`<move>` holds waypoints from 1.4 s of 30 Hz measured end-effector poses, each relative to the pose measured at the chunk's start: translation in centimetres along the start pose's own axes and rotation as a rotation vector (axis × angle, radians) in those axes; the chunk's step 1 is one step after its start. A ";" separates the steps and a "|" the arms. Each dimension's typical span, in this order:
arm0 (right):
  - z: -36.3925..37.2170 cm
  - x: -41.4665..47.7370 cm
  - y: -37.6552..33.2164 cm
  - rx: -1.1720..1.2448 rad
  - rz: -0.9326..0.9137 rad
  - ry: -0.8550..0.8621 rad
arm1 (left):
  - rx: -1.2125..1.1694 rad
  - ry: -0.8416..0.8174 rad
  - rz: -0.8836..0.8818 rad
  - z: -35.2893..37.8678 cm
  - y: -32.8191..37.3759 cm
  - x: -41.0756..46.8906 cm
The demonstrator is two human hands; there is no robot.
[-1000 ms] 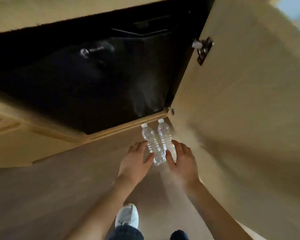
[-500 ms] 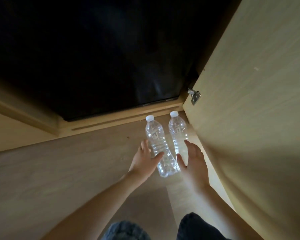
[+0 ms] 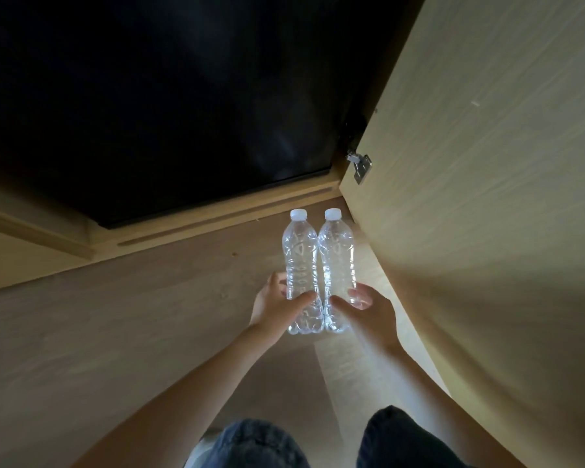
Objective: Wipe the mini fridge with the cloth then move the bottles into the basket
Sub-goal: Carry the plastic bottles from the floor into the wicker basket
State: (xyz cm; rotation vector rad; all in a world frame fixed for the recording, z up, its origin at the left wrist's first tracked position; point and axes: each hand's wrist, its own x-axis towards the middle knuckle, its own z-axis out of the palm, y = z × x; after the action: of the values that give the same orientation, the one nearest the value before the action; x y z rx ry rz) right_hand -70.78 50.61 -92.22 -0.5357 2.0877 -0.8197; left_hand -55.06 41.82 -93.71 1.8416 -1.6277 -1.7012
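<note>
Bottles: the left bottle (image 3: 299,265) and the right bottle (image 3: 336,265), clear with white caps, stand upright with their sides touching; whether their bases rest on the wooden floor (image 3: 115,332) or sit just above it cannot be told.
Left hand (image 3: 274,309): thumb curled across the front of the left bottle's lower half, fingers wrapped behind it.
Right hand (image 3: 372,312): thumb and fingers curled round the right bottle's lower half.
Edges: an open cupboard door (image 3: 487,163) stands just right of the right bottle; a wooden sill (image 3: 217,221) runs just behind the caps, under the mini fridge (image 3: 183,113).
Open room: bare floor to the left and toward the person's knees (image 3: 260,444).
Hard to see: the fridge front is black with faint reflections; the right fingertips blur through the plastic; the knees are cut off.
</note>
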 end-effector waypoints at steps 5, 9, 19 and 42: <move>-1.4 -5.0 -3.2 0.116 0.003 -0.090 | -0.094 0.060 -0.093 -3.2 1.7 -5.5; -3.6 -10.7 -8.8 0.173 0.001 -0.178 | -0.139 0.018 -0.125 -8.1 6.0 -13.4; -15.8 -25.8 -26.4 0.230 0.044 -0.436 | -0.186 -0.039 -0.096 -18.6 23.2 -33.2; -49.0 -61.1 -59.3 0.490 -0.450 0.008 | -0.330 -0.264 0.595 -31.4 65.2 -67.8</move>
State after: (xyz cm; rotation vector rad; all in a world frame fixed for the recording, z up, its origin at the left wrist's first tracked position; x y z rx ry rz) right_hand -69.73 64.71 4.99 -0.7330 1.6984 -1.5384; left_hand -52.56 50.53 5.05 0.8924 -1.6322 -1.8237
